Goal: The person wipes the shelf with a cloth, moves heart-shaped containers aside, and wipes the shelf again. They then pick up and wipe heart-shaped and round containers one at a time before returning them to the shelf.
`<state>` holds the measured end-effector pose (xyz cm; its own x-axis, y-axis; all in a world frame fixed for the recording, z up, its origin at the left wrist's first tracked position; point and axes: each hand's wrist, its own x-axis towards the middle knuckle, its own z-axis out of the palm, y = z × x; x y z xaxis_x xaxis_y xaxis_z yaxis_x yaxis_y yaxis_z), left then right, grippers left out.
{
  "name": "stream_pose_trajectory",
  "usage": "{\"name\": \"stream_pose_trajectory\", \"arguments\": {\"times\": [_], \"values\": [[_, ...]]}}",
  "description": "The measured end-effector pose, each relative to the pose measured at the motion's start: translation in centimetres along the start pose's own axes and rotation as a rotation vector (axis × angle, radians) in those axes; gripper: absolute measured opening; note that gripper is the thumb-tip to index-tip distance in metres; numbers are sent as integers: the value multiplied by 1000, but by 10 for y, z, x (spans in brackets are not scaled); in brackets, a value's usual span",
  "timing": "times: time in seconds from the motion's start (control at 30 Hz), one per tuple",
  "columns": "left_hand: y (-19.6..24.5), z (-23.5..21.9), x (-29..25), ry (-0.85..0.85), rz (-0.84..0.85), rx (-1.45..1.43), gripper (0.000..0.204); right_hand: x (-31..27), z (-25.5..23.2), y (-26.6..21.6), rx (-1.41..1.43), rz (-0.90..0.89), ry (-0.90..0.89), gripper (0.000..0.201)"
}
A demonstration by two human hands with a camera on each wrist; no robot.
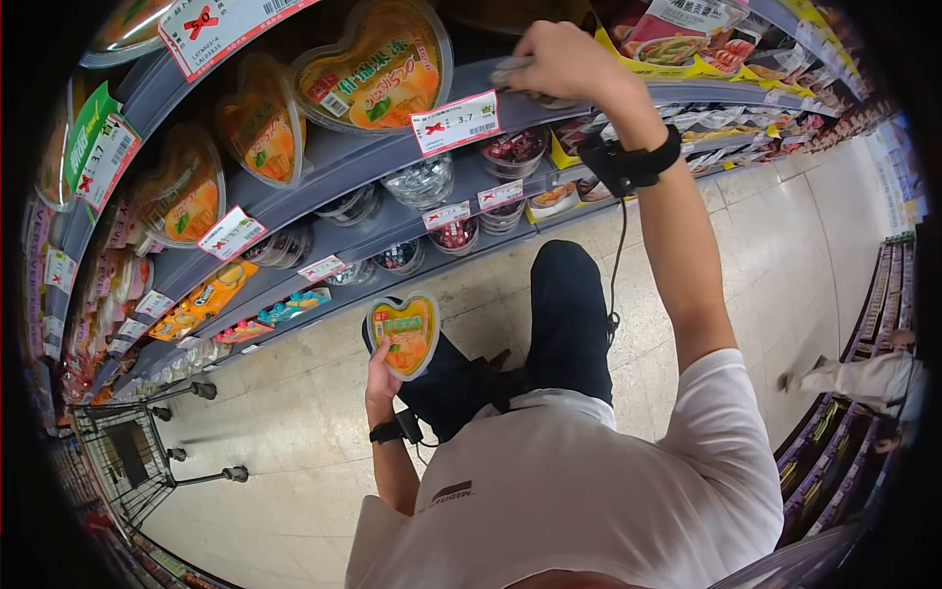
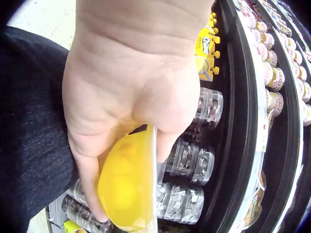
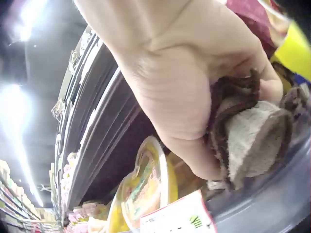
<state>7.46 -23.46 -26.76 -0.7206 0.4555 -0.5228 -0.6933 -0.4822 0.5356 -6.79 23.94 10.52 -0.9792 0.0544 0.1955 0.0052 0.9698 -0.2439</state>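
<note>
My left hand (image 1: 381,381) grips a heart-shaped fruit jelly cup (image 1: 405,334) by its lower edge, close to my knee. Its printed lid faces up in the head view. From the left wrist, the yellow bowl side of the cup (image 2: 127,182) shows between thumb and fingers. Up at the shelf, my right hand (image 1: 579,64) pinches a bunched grey-brown cloth (image 3: 255,138) against the shelf's front edge. The upright heart-shaped jelly cup (image 1: 378,69) on that shelf stands left of this hand, behind a price tag (image 1: 454,123).
More heart-shaped jelly cups (image 1: 260,123) line the shelf to the left. Clear tubs of dark sweets (image 1: 514,152) fill the shelf below. Yellow-edged boxes (image 1: 687,39) stand at right. A shopping cart (image 1: 123,456) is on the floor at lower left, and another person (image 1: 854,378) is at far right.
</note>
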Motion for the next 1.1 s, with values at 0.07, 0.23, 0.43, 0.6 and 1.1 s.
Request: {"name": "stream_pose_trajectory", "arguments": {"times": [0.07, 0.23, 0.43, 0.6, 1.1], "values": [[0, 1, 0, -2, 14, 1, 45, -11, -3, 13, -269, 168, 115, 34], [1, 2, 2, -14, -7, -17, 46, -12, 9, 18, -368, 279, 28, 29], [-3, 2, 2, -12, 5, -18, 47, 5, 23, 32, -313, 209, -11, 30], [-4, 4, 1, -1, 5, -29, 46, -13, 1, 17, -303, 83, -35, 32], [1, 5, 11, -49, 17, -15, 44, 22, 20, -18, -53, -49, -114, 31]]}}
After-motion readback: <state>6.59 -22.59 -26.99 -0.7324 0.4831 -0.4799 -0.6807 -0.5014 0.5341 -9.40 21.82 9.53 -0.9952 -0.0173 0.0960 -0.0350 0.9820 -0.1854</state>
